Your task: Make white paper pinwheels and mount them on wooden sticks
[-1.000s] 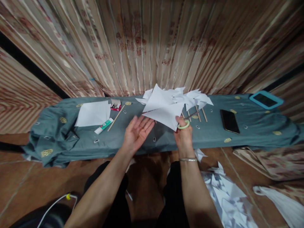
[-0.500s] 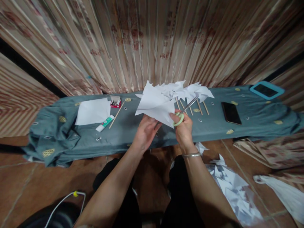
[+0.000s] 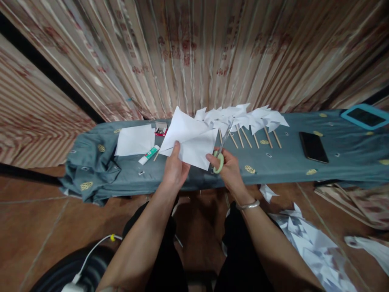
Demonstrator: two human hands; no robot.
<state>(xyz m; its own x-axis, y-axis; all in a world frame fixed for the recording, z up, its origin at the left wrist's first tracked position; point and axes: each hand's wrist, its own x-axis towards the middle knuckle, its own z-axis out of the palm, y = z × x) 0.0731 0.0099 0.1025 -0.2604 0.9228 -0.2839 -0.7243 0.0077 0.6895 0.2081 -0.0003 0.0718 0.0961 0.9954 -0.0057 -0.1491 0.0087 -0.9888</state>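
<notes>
A white square sheet of paper (image 3: 191,136) is held up over the cloth-covered bench; slits or creases run in from its corners. My left hand (image 3: 176,164) grips its lower left part, thumb on top and fingers underneath. Scissors (image 3: 219,161) with pale green handles are in my right hand (image 3: 227,166), their blades pointing up and away. The right thumb lies close to the paper's right corner; whether it pinches it I cannot tell. Behind the sheet, several white paper pinwheels (image 3: 261,117) on wooden sticks lie in a row.
Left on the bench (image 3: 194,184) are stacked paper (image 3: 135,140), a glue tube (image 3: 148,155), a small red box (image 3: 161,129) and a stick. At right lie a phone (image 3: 313,147) and a blue-framed tablet (image 3: 366,116). A bag of paper pinwheels (image 3: 313,243) rests on the floor.
My left hand has shifted from under the paper to a grip with the thumb on top. The scissors have turned more upright, their blades now clear of the sheet's right edge. The view has shifted.
</notes>
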